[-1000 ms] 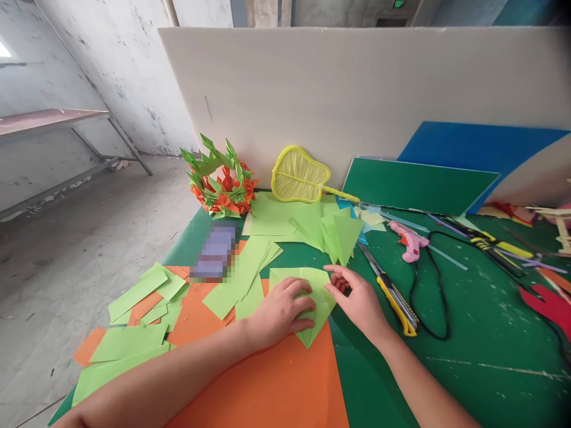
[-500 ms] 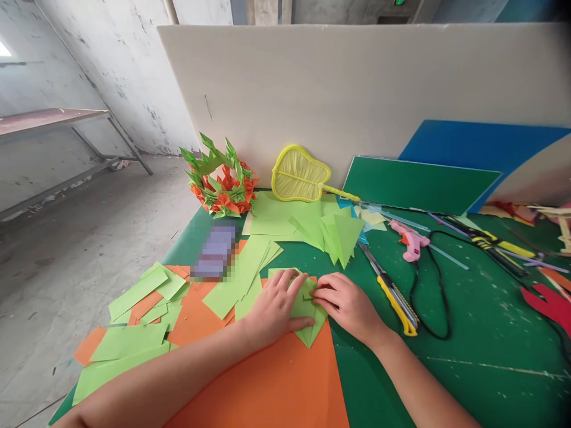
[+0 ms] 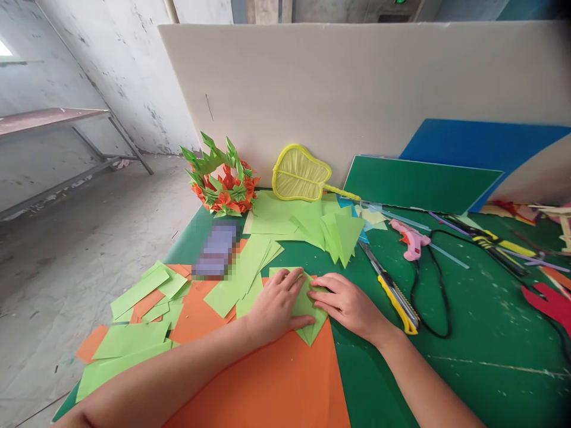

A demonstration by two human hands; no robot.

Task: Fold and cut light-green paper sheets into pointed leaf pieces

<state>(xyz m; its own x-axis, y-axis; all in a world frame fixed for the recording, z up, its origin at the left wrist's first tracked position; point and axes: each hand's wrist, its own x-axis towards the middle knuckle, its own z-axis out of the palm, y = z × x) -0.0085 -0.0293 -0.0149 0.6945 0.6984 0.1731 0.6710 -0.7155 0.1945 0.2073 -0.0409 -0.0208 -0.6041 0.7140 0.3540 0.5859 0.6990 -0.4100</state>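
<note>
A light-green sheet of paper, with creases running to its near corner, lies partly folded on the orange sheet. My left hand rests on its left part, fingers stretched out and thumb pointing right, and hides much of it. At its right edge, my right hand has bent fingers and thumb closed on the paper. Just beyond lie folded green paper pieces with pointed ends. Left of my hands are loose green strips.
A yellow box cutter and a pink glue gun with black cord lie right. Behind stand an orange-and-green folded-paper basket, a yellow fan and a green board. A blurred phone-shaped item lies left. Several green scraps cover the left side.
A small raised green flap between my hands is no longer visible. My right fingertips have shifted slightly left over the sheet, while my left hand stays almost in place.
</note>
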